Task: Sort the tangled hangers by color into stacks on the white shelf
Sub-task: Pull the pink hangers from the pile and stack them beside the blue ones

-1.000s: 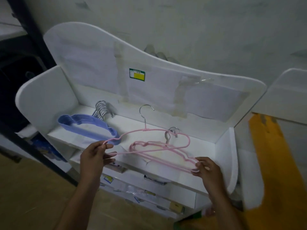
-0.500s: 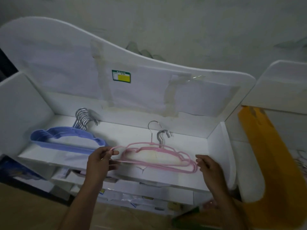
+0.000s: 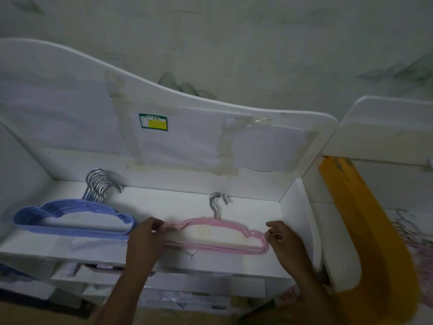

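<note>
The left hand (image 3: pixel 145 240) pinches the left end of the small stack of pink plastic hangers with silver hooks (image 3: pixel 215 238), lying flat on the white shelf (image 3: pixel 234 263), likely to square it; the right hand (image 3: pixel 284 240) sits just beside its right end, fingers loosely curled, holding nothing. The larger blue plastic hanger stack (image 3: pixel 72 219) rests left, kept separate by color. Behind is a taped backboard and a dim, stained wall (image 3: pixel 234 43).
</note>
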Demonstrator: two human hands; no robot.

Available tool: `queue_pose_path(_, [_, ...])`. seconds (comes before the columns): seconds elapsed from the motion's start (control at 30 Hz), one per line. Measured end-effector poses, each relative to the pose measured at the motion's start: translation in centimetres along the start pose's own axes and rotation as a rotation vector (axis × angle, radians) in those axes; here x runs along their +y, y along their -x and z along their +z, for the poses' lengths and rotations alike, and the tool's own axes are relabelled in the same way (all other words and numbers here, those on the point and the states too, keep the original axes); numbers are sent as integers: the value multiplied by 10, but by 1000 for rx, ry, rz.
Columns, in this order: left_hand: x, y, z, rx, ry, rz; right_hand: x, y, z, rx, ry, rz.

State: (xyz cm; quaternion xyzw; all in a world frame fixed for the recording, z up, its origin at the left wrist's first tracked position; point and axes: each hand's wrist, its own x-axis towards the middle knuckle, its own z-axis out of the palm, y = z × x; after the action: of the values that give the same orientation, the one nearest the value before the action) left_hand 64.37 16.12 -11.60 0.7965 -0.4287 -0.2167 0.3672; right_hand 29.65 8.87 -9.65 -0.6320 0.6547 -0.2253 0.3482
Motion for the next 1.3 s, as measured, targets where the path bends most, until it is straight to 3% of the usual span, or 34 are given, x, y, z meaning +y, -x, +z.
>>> queue_pose_path(0.1, [1,-3,3,6,-133,92,-3,-1,4,-43,108,5])
queue_pose_path(0.27, [3,-8,12,-49,-222,83,-10,-3,16,31,272,31])
queue_pose_path(0.47, [6,-9,15,5,-322,60,-21,-4,25,51,428,28])
queue_pose_path(0.8, [-6,-16,19,-8,-320,62,-19,-11,24,-26,422,-80])
queue_pose_path(0.97, [2,-17,17,-9,-402,68,-22,-10,35,44,477,-109])
queue_pose_path(1.17, [1,-24,14,-107,-406,152,-26,-13,33,27,597,-103])
queue_pose_path(1.3, [7,-24,17,-107,-423,187,-23,-12,38,11,541,-176])
